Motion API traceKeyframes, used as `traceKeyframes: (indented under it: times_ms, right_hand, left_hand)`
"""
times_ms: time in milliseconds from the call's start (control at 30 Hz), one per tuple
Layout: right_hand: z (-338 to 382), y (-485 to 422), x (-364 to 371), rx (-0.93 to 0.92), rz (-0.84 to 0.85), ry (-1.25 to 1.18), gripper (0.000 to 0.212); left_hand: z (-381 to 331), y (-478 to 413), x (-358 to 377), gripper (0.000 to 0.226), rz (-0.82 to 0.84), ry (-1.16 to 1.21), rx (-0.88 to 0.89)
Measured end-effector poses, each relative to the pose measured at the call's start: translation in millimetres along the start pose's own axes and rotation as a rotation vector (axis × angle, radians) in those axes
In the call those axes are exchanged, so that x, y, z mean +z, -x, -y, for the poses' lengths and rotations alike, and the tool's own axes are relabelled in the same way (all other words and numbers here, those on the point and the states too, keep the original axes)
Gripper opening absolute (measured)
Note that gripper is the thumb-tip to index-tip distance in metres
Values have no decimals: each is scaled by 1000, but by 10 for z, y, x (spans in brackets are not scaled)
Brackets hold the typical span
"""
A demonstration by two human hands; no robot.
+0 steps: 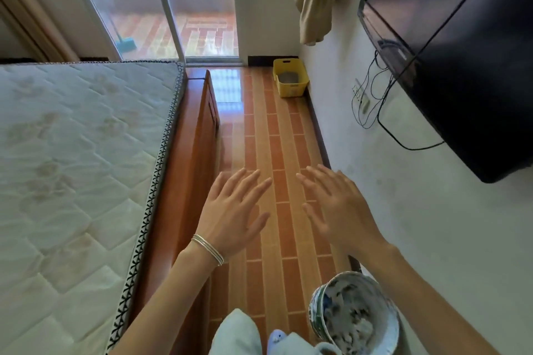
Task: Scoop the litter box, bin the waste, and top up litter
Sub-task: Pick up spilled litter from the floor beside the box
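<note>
A yellow litter box (290, 84) with grey litter inside stands on the floor in the far corner, against the right wall by the glass door. My left hand (234, 212), with thin bangles on the wrist, is stretched out in front of me, fingers spread, holding nothing. My right hand (336, 207) is held out beside it, also spread and holding nothing. Both hands hover over the tiled floor, far short of the litter box. No scoop, bin or litter bag shows.
A bare mattress (72, 158) on a wooden bed frame (190, 167) fills the left. A narrow tiled aisle (277, 153) runs to the sliding glass door (173, 8). On the right wall hang a television (461, 52), cables and cloth. A patterned bowl (356, 318) sits low right.
</note>
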State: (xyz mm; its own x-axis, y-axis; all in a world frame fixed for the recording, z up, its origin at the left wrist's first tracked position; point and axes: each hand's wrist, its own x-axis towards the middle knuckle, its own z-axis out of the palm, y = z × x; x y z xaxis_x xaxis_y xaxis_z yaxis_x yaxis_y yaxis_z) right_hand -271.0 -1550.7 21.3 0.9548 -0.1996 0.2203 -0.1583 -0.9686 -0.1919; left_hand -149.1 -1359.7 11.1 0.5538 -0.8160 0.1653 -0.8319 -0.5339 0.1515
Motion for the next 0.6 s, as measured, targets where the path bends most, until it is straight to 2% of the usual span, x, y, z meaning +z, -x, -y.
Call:
traceKeyframes:
  times_ms: [167,367,600]
  right_hand:
    - [-146,-403,282,-26,45,2,51]
    - [-281,-1132,643,34,113,41,54]
    - [-306,-2415,696,92,28,2,49]
  left_hand:
    - [286,-419,188,57,-1,11,-9]
    - [876,-1114,314,56,42,19,16]
    - [1789,-2154,143,57,24,-4,103]
